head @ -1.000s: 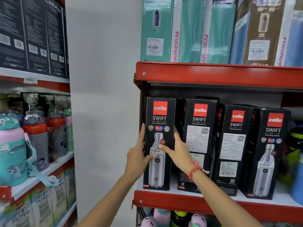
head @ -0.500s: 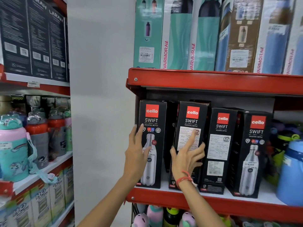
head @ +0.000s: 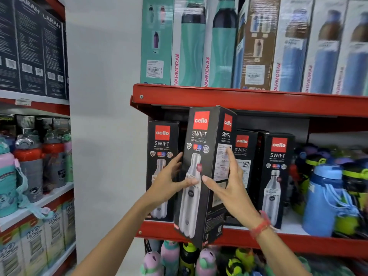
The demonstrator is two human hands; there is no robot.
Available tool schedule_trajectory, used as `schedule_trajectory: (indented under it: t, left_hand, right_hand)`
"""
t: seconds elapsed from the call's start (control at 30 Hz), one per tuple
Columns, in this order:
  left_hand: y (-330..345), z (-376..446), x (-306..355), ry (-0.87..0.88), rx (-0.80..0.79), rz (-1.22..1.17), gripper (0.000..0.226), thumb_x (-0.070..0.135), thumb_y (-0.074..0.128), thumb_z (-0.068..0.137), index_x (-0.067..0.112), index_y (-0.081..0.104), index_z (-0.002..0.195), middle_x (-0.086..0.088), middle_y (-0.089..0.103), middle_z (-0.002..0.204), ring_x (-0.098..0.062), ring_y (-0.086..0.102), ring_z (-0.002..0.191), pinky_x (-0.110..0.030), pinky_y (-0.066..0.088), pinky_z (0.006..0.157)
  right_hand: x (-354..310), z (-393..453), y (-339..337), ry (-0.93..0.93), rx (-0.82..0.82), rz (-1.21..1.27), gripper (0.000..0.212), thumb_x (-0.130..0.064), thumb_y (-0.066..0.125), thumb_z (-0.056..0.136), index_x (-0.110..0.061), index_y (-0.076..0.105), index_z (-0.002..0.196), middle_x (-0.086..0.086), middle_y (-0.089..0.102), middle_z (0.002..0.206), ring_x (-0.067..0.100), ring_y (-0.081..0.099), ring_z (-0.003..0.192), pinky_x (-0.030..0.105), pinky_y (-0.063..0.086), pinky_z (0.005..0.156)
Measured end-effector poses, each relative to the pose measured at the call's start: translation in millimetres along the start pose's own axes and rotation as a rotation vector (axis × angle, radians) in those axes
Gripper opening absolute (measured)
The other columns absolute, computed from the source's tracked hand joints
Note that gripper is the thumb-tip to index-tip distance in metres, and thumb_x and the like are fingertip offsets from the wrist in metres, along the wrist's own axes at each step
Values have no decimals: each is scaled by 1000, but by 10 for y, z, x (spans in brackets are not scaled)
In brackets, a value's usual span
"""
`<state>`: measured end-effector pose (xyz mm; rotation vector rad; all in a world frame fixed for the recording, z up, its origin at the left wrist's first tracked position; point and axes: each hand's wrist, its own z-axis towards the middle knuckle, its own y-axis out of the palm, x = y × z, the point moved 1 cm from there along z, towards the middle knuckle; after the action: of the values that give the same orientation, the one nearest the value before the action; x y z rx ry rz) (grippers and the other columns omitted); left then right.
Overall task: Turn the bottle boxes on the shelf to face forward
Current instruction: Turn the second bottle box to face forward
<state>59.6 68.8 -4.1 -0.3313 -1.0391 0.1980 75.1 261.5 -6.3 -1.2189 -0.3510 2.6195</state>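
Observation:
Black Cello Swift bottle boxes stand on the red shelf [head: 278,243]. The second box [head: 201,148] is off the shelf, out in front of it, with its bottle-picture face toward me and its label side angled right. My left hand [head: 169,184] grips its left edge, thumb across the front. My right hand [head: 229,186] holds its right side, fingers spread on the label. The leftmost box [head: 162,144] shows its picture front. The third box [head: 244,156] shows a label side. The fourth box [head: 277,172] shows its picture front.
Tall Varmora bottle boxes [head: 199,46] fill the red shelf above. Blue and green loose bottles [head: 322,198] stand right of the black boxes. A white pillar [head: 103,116] separates a left rack of children's bottles [head: 29,162]. More small bottles [head: 205,259] sit below.
Both hands have taken the second box and pulled it out off the shelf, turning it so its picture front faces me. Earlier it stood in the row showing its label side.

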Motion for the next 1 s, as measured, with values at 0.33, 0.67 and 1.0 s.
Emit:
schedule_trajectory:
  t: [0.33,0.67,1.0]
  left_hand:
    - [130,-122,66,77,66,-24,77,15,83,73,24,45,138,8,68,120,1,65,106,-15,54,80]
    - [325,308,-203,84,260,69,107,52,87,56,28,35,147,12,63,132,-6,58,122,-42,49,104]
    - [455,549,-566,12,271,133,114,40,89,60,30,23,152,7,59,138,-13,51,132,-41,41,111]
  right_hand:
    - [22,156,-300,64,-391,166,92,-20,65,88,-50,1,147,-51,34,129,-21,36,124,32,33,113]
    - [299,694,-140,62,-376,23,93,-8,55,90,-56,-6,142,-21,25,154,7,33,139,52,32,113]
    - [671,789,16,103,-304,-79,88,-8,53,93,-46,-5,148,-41,38,122,9,44,132,48,35,112]
